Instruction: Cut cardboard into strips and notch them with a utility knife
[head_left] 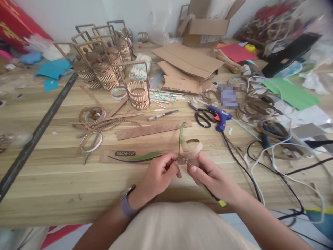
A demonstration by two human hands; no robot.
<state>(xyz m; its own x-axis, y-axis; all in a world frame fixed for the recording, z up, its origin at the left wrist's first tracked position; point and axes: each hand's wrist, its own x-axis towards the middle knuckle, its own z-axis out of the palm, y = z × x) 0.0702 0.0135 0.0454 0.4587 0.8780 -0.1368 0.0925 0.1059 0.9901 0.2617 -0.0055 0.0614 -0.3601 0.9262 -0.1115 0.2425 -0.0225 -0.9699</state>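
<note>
My left hand pinches a thin cardboard strip that rises from the table, green on one side. My right hand is closed round a slim tool with a yellow-green end, its tip at the base of the strip. Just behind my right fingers a curled cardboard ring stands by the strip. A long printed cardboard piece marked DR026-24E lies flat to the left of my hands.
Black scissors and a blue glue gun lie beyond my hands, with cables trailing right. Small bamboo baskets stand at the back left, flattened boxes behind. Cardboard strips and rings litter the wooden table.
</note>
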